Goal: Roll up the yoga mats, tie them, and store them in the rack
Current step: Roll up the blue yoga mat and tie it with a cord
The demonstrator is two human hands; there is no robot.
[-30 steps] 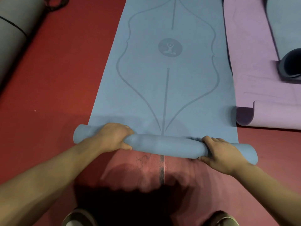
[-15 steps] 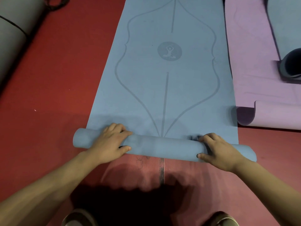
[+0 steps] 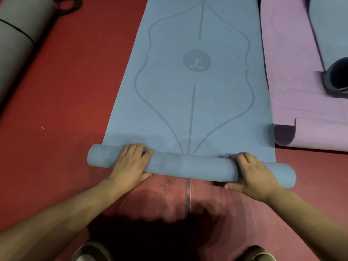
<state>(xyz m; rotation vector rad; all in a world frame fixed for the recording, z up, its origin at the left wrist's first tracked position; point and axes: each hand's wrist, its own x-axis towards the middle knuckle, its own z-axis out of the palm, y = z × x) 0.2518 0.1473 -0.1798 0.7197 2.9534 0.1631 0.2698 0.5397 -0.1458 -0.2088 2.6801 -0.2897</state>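
A blue yoga mat point(image 3: 190, 102) with a printed line pattern lies flat on the floor and stretches away from me. Its near end is wound into a roll point(image 3: 188, 164) lying crosswise in front of me. My left hand point(image 3: 130, 164) lies over the left part of the roll, fingers draped across the top and thumb on the near side. Over the right part sits my right hand point(image 3: 250, 174), its fingers curved across the top and its thumb along the near side. Both ends of the roll stick out past my hands.
A purple mat point(image 3: 293, 102) lies at the right, its near end curled up, with a dark rolled mat point(image 3: 337, 76) on it. A grey rolled mat point(image 3: 17, 40) with a dark cord lies at the far left. A red mat point(image 3: 169, 196) lies under me; my shoes show at the bottom edge.
The roll has turned a little farther away from me. Both hands went from a tight grip on its near side to lying over its top, fingers reaching forward.
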